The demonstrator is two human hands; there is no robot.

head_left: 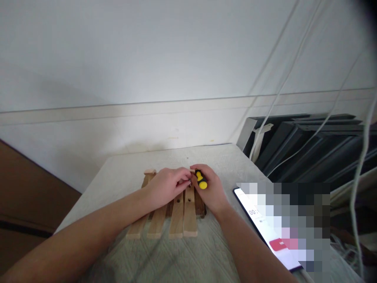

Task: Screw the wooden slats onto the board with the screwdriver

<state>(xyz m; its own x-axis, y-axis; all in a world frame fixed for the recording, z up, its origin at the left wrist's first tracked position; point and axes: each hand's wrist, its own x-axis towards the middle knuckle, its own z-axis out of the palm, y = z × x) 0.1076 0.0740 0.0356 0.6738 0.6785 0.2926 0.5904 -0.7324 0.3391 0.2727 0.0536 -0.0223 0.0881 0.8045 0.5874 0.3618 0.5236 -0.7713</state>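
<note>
Several pale wooden slats (176, 224) lie side by side across darker wood pieces (200, 204). Dark round holes show in the two slats on the right. My right hand (212, 192) is closed around a short screwdriver (201, 180) with a yellow and black handle; its shaft is not visible. Over the upper part of the slats, my left hand (169, 184) pinches with thumb and forefinger close to the right fingertips. A small dark bit shows between the two hands, too small to name. The hands hide the far ends of the middle slats.
The pieces lie on a table with a pale quilted cover (97, 200), its far edge against a white wall (147, 129). A lit phone (259, 224) rests to the right, partly blurred out. Dark panels (303, 141) and hanging white cables (357, 188) are beyond the right edge.
</note>
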